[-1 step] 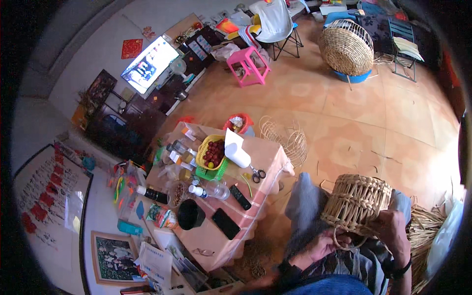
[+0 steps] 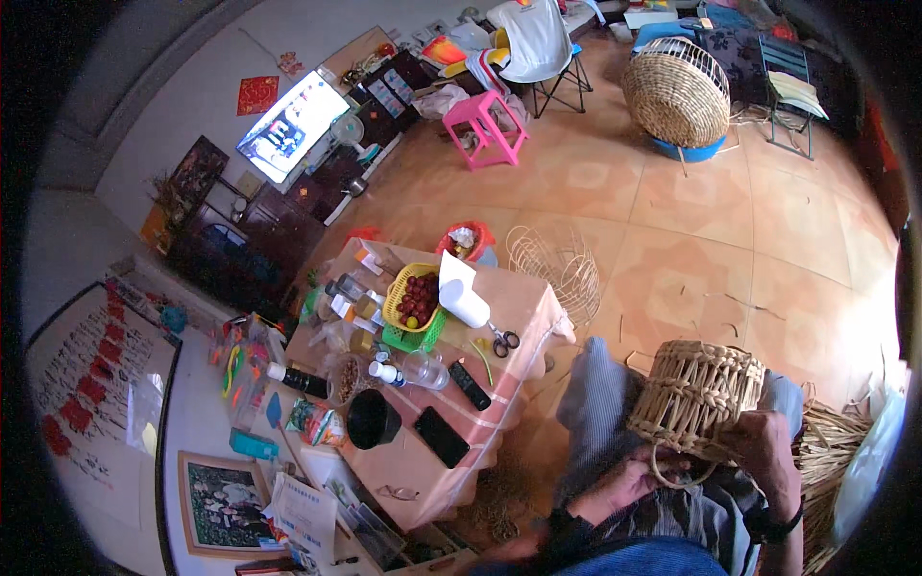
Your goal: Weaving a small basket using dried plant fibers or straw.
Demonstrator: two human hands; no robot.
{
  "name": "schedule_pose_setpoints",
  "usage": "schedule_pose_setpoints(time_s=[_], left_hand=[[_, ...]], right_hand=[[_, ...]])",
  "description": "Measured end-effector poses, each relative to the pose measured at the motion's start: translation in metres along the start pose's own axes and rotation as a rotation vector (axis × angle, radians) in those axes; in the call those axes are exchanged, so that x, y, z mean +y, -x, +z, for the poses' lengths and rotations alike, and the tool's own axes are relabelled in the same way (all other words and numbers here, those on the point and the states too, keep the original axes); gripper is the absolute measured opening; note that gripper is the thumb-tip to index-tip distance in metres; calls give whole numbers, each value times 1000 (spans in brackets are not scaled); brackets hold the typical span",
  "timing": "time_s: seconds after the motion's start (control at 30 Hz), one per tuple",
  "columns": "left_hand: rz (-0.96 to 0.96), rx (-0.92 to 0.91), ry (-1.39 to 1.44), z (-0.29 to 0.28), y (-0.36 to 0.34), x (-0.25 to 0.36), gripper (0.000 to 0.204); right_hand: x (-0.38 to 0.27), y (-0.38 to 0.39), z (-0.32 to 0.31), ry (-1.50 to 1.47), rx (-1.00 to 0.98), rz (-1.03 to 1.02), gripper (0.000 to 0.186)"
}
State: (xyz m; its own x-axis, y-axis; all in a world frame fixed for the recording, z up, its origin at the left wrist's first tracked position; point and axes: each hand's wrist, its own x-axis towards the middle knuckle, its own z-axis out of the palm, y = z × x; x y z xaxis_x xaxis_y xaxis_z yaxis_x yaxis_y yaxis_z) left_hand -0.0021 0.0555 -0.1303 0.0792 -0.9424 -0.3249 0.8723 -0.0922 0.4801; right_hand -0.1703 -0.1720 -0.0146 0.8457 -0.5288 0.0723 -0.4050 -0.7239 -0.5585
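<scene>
A woven straw basket (image 2: 695, 396) with braided bands rests tilted on my lap, between my knees. From its near rim a thin straw loop (image 2: 680, 484) curves down toward me. My left hand (image 2: 629, 485) is closed at the near left of the rim, beside the loop; its fingertips are partly hidden. On the near right side of the basket my right hand (image 2: 764, 446) is curled into a fist against the rim. Whatever its fingers pinch is hidden.
Loose straw (image 2: 834, 442) and a plastic bag lie at my right. Left stands a cloth-covered table (image 2: 519, 317) with scissors (image 2: 503, 340), a phone, a remote, bottles and a fruit basket. A wire-like frame (image 2: 555, 274), pink stool (image 2: 487, 130) and large woven basket (image 2: 675, 96) stand beyond.
My right hand has curled slightly more at the rim. The basket and the things around it stay in place.
</scene>
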Motion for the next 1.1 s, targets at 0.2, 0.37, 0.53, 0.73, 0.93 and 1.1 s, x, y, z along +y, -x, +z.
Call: schedule_pose_setpoints(time_s=[0.2, 0.37, 0.53, 0.73, 0.93, 1.1], left_hand=[[-72, -102, -34, 11, -45, -14, 49], [-23, -225, -46, -1, -64, -26, 49], [-9, -259, -47, -6, -70, -32, 49], [10, -268, -52, -13, -67, -29, 50], [20, -278, -61, -17, -64, -25, 50], [26, -293, -71, -20, -64, -26, 50]], right_hand=[[-16, -5, -7, -103, -114, 157, 15], [-1, -1, 3, -173, -72, 104, 13], [11, 2, 8, -193, -58, 70, 14], [-14, -6, 0, -394, 72, 133, 18], [-14, -6, 10, -406, 134, 150, 18], [0, 0, 29, -721, 219, 296, 16]])
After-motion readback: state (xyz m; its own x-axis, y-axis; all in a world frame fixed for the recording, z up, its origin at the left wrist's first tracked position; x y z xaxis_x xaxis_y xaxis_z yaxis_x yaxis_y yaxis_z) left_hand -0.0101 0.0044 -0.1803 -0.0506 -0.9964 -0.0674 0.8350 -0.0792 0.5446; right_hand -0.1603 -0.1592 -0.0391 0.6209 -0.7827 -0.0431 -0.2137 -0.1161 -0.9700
